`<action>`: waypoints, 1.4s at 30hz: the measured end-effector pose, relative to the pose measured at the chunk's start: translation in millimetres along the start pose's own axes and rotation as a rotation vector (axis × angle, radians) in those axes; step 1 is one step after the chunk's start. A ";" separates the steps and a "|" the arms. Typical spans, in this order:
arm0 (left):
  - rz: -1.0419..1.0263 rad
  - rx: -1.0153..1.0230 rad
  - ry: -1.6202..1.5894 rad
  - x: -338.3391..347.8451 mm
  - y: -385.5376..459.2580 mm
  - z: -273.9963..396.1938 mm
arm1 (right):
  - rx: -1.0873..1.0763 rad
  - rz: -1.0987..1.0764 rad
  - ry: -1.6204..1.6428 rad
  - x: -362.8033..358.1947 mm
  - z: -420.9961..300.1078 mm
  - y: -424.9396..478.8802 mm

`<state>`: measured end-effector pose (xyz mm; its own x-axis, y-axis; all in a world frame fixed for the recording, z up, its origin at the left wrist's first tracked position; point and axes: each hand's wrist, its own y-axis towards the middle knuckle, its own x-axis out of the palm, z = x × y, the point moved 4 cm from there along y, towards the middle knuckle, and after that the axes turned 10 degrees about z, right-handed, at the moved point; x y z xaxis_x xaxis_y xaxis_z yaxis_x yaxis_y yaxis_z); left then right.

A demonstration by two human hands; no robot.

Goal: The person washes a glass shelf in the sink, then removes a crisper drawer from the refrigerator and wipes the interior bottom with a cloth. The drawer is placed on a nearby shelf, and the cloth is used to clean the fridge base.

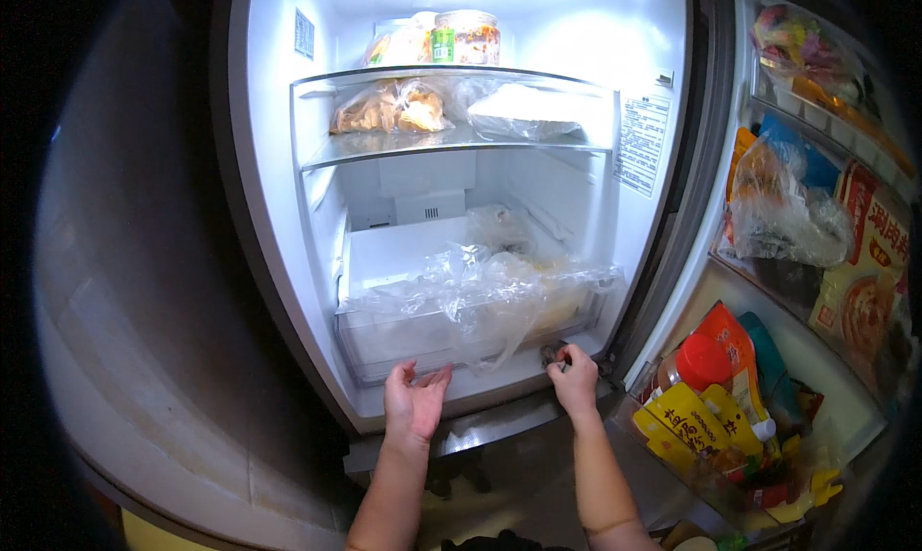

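Note:
A lit refrigerator stands open before me. My left hand (415, 400), palm up with fingers apart, is just below the front of the clear plastic drawer (403, 335) and holds nothing. At the right end of the bottom ledge, my right hand (574, 378) grips a dark grey cloth (553, 352) between thumb and fingers. Crumpled clear plastic bags (490, 284) fill the drawer's right half and hang over its front. Something pale yellow lies under the plastic there.
Glass shelves above hold a bag of brownish food (392, 108), a white package (529, 110) and a jar (467, 38). To the right, the open door's bins carry yellow pouches (681, 428), a red-lidded jar (702, 362) and other packets. A wall stands on the left.

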<state>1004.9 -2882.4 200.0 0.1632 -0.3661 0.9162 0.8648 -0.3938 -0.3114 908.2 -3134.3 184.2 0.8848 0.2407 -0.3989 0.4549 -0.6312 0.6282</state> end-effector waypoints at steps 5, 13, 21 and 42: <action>-0.014 -0.044 -0.043 -9.1 5.4 3.7 | -0.039 -0.090 0.114 -27.4 -19.7 -24.7; 0.022 -0.053 -0.035 -7.4 2.5 -1.4 | -0.417 -0.384 0.054 -22.7 -5.8 -43.9; 0.008 -0.040 0.028 -12.9 -0.6 4.0 | -0.291 -0.110 -0.062 -33.3 -32.0 -35.1; -0.024 0.126 0.154 -15.3 20.3 -65.8 | 0.395 -0.455 1.187 -69.9 -33.7 -24.1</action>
<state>988.7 -2940.2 163.0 0.0756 -0.4861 0.8706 0.9216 -0.2993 -0.2471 838.9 -3111.1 219.5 0.3048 0.8512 0.4274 0.8508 -0.4450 0.2795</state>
